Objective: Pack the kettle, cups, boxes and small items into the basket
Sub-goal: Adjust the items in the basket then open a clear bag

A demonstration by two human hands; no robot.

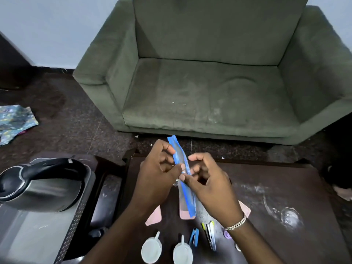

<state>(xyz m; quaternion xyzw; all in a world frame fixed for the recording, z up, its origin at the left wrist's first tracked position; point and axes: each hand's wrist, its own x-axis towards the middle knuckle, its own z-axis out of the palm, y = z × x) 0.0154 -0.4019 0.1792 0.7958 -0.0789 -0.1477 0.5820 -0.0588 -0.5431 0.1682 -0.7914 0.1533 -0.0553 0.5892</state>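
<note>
Head: blue pouch between fingers

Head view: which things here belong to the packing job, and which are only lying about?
Belong to the job: kettle; basket; white cup; second white cup; blue stapler; second stapler; blue-edged pouch, pinched by the left hand and right hand.

Just lying about: green armchair; patterned cloth on the floor.

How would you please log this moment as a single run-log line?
left hand: pinches blue-edged pouch | right hand: pinches pouch | kettle: in basket | two cups: on table, unpacked
</note>
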